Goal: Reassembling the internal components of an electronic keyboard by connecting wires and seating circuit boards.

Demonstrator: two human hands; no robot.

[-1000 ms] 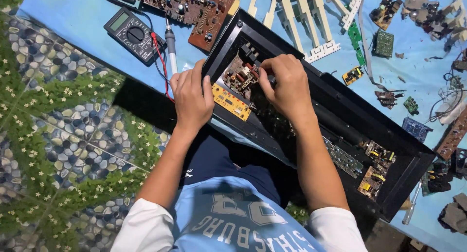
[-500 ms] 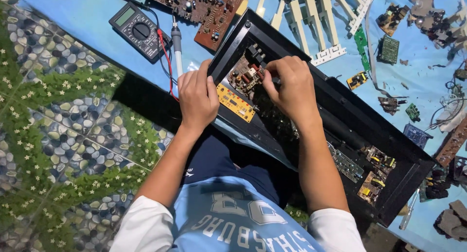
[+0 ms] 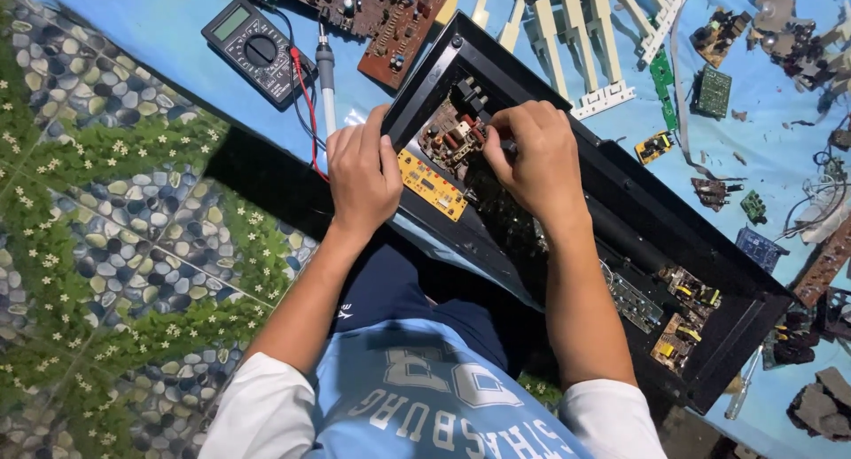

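Nearest, the left hand (image 3: 362,177) grips the near edge of a long black open casing (image 3: 620,215), fingers curled over its rim. The right hand (image 3: 532,162) reaches inside, fingertips pinched narrowly on a small part above a brown board (image 3: 452,140); a yellow board (image 3: 432,186) lies beside it. Farther off, a grey multimeter (image 3: 253,47) rests on blue cloth (image 3: 160,24), over pebble-and-flower patterned flooring (image 3: 97,202).

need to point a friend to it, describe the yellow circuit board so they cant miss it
Start at the long black open case lying slantwise on the blue sheet. Go to its upper-left end, where the left hand grips the corner. The yellow board lies just right of that hand, a narrow strip; unlike the brown boards around it, it is bright yellow with rows of small dots.
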